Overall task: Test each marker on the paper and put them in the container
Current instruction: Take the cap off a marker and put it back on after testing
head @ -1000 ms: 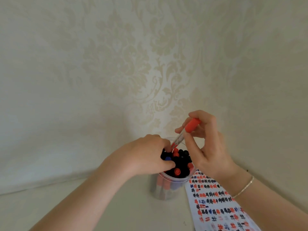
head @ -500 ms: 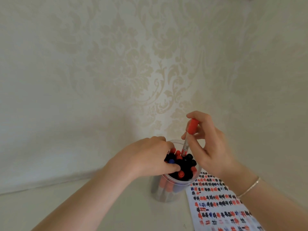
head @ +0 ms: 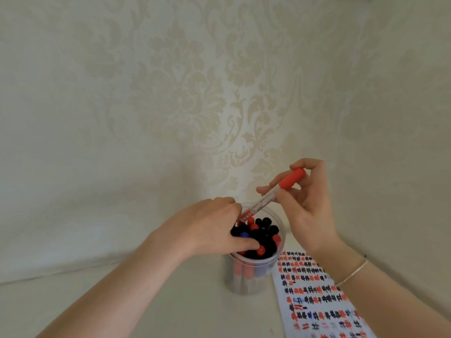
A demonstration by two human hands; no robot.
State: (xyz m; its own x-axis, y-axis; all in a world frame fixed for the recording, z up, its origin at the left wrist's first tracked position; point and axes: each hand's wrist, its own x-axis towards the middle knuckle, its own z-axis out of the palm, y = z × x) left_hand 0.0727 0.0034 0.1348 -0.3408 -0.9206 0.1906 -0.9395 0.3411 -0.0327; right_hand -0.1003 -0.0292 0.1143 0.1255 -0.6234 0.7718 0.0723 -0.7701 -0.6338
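the print on the barrel of the red marker point(head: 271, 196) is too small and blurred, i cannot read it; i see only red marks on a white body. the paper point(head: 317, 298) carries no words, only rows of short test strokes, like small hash signs, in black, red and some blue.

my right hand point(head: 308, 206) pinches the red marker near its red cap, between the thumb and the other fingers. the marker is tilted, the cap up to the right, the lower end down to the left over the mouth of the container point(head: 253, 279), close to my left hand point(head: 210, 228). the container is a clear round jar, packed with markers point(head: 264, 234) standing upright; their caps are mostly black, some red, one blue. my left hand lies on the rim with the fingers curled down among the caps; i cannot tell if they grasp one.

a thin bracelet point(head: 351, 274) is on my right wrist. the jar stands on a pale table point(head: 146, 301), the paper just beside it on the right. behind is a cream wall point(head: 170, 93) with a floral damask pattern.
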